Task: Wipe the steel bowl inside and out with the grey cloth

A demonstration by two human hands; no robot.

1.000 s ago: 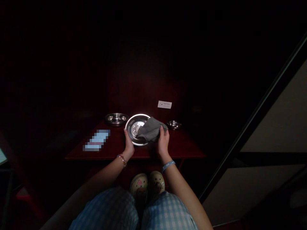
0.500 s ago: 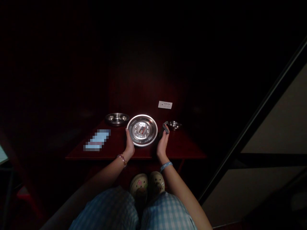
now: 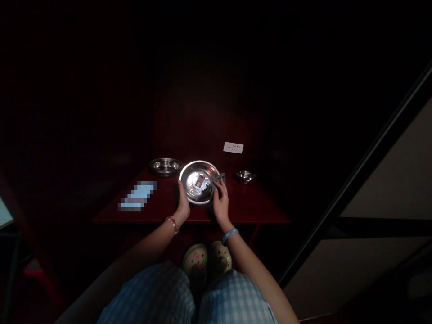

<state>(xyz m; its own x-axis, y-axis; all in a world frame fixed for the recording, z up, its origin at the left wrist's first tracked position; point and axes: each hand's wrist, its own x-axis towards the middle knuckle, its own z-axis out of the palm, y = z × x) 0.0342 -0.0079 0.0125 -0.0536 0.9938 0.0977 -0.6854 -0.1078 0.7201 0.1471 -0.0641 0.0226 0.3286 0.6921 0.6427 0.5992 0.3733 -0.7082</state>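
A round steel plate (image 3: pixel 197 182) lies on a dark red table (image 3: pixel 249 207) in front of me. My left hand (image 3: pixel 182 203) grips the plate's left rim, thumb on top. My right hand (image 3: pixel 220 201) is closed on a bunched grey cloth (image 3: pixel 218 180) and presses it against the plate's right rim. A small red and white mark reflects in the middle of the plate.
A steel bowl (image 3: pixel 165 165) stands at the back left and a smaller steel bowl (image 3: pixel 245 176) at the back right. A blurred light-blue flat item (image 3: pixel 137 196) lies on the left. A white wall socket (image 3: pixel 233 147) sits behind the table. The room is dark.
The cloth covered the plate a second ago, then my right hand pulled it off to the right, bunched. Now that hand has brought it back onto the plate's right rim.
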